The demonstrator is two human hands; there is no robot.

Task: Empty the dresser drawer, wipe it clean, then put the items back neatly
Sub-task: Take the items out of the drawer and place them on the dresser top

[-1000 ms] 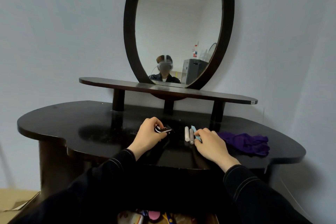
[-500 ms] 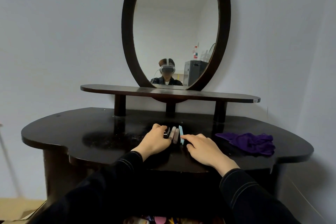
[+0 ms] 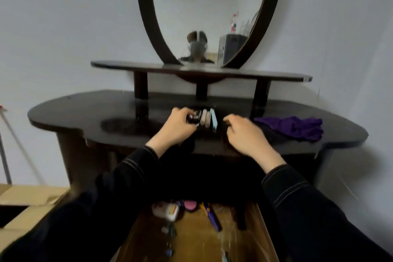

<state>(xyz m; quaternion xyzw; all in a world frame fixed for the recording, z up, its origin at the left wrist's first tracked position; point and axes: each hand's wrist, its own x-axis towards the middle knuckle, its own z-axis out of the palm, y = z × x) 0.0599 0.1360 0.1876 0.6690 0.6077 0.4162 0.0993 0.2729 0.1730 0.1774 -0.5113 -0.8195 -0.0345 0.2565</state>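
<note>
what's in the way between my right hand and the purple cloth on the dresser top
Nothing visible. Only bare dresser top lies between the right hand and the purple cloth to its right. The blue item and the small black case that the left hand grips lie on the other side.

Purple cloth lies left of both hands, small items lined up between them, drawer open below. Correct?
No. Head view: the purple cloth lies right of both hands, beyond the right hand. Small items between them and the drawer open below are correct.
</note>
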